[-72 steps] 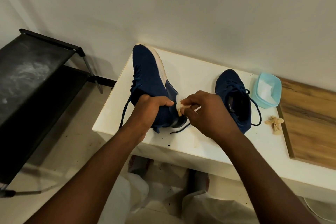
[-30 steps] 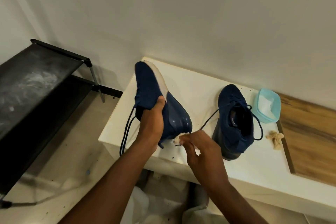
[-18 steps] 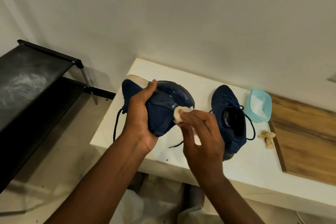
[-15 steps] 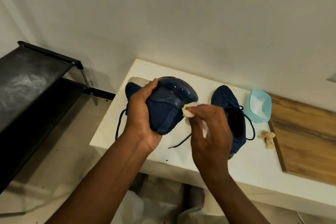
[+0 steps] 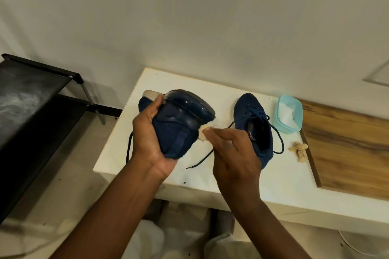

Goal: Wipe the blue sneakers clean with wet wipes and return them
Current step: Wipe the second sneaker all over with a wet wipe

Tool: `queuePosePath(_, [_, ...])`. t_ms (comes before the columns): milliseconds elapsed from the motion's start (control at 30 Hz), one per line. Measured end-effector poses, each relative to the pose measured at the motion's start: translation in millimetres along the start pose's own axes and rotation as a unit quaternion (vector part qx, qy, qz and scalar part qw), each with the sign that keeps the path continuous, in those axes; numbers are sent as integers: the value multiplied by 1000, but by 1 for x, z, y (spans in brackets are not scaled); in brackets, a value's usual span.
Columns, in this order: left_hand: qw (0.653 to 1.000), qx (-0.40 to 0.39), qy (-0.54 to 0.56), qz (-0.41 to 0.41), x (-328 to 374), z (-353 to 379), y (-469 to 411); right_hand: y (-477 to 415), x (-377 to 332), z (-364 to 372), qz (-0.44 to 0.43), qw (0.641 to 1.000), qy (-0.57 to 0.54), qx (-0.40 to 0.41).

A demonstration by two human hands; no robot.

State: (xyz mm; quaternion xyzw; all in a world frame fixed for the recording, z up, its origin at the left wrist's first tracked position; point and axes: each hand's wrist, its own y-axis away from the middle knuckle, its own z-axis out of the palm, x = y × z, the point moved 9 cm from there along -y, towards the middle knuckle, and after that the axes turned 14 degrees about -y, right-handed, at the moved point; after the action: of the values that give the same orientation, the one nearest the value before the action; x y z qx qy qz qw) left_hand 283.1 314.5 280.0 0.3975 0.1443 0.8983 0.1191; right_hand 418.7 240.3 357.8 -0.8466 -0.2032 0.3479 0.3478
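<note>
Sneaker (image 5: pixel 179 124) held sole-up for wiping
Our left grip (image 5: pixel 147 139) wraps its side so the heel faces us; our right grip (image 5: pixel 233 153) pinches the wet wipe (image 5: pixel 203 132) against it

place: home | evidence: black shoe rack (image 5: pixel 31 99), white bench (image 5: pixel 210 82), plain wall (image 5: pixel 189 17)

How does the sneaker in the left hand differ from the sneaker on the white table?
The held sneaker is lifted in the left hand and tilted sideways; the table sneaker stands upright on the white table. The right hand presses a wipe against the held sneaker; the table sneaker is not being wiped. Both are dark blue with laces.
</note>
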Motion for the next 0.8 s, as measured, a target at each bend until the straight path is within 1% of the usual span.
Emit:
queuePosePath(33, [1000,6,-4,9,2,-1,0,-1,7,-4,27,999,-28,17])
queuePosePath(100, [1000,5,-3,11,1,-2,2,-5,22,-9,127,985,-101,64])
queuePosePath(133, [1000,1,-1,4,-2,-2,3,-6,31,-7,190,968,-147,79])
queuePosePath(200, [1000,-5,-3,-6,-7,-1,6,-2,44,2,305,913,-252,102])
queuePosePath(233, [1000,-7,-1,-6,-7,1,7,-1,44,3,339,887,-291,115])
queuePosePath(267, [1000,-4,4,-2,-8,1,7,-1,42,3,356,872,-311,127])
queuePosePath(300, [1000,2,10,6,-7,1,7,-2,37,2,361,864,-323,137])
queuePosePath(333, [1000,12,16,12,-6,-1,7,-3,29,0,353,866,-324,144])
queuePosePath(367, [999,23,19,12,-5,-3,7,-7,20,-4,324,885,-301,146])
queuePosePath(433, [999,33,18,1,-6,-4,7,-19,-5,-13,212,945,-213,126])
queuePosePath(467, [999,31,18,-6,-8,-3,7,-23,-16,-15,149,967,-172,113])
queuePosePath(500, [999,24,19,-13,-10,0,8,-26,-26,-14,94,981,-141,97])
queuePosePath(567, [1000,5,17,-24,-15,8,12,-33,-44,-9,15,995,-75,64])
queuePosePath(633, [999,-15,18,-29,-21,16,13,-41,-54,-2,-22,999,-9,25])
queuePosePath(700, [999,-13,14,-33,-26,19,12,-42,-51,-1,-26,999,17,7])
queuePosePath(800, [999,4,8,-50,-30,19,11,-27,-21,-15,24,999,-34,29])
